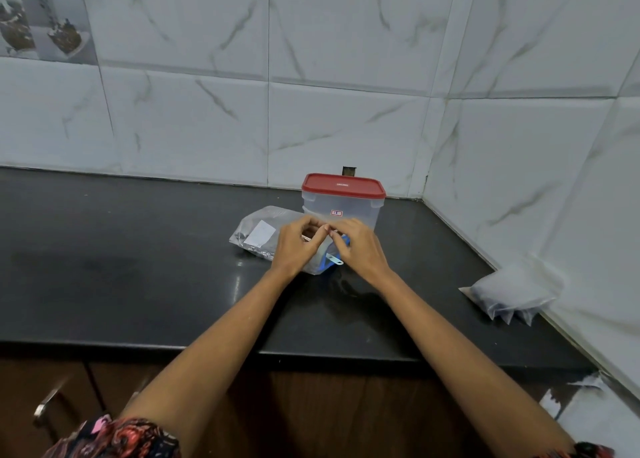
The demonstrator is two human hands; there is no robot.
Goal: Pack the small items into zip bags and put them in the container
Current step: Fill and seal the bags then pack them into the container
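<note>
A small zip bag is being held upright on the black counter, just in front of the clear container, whose red lid is seated on top. The bag's top edge is pinched by the left hand from the left and by the right hand from the right, fingertips curled in and nearly meeting at the mouth. Something blue with a pale strip can be made out through the plastic at the bag's lower right; what it is cannot be told. A larger plastic packet with a white label is lying just left of the hands, and a stack of spare bags is leaning against the right-hand wall, well apart.

The seal appears to be under way. If the strip is pressed unevenly, a gap could be left and the contents could be spilled later. The bag could also be tipped if either pinch is loosened. The lid has yet to be removed, so the bag cannot be dropped in directly.
</note>
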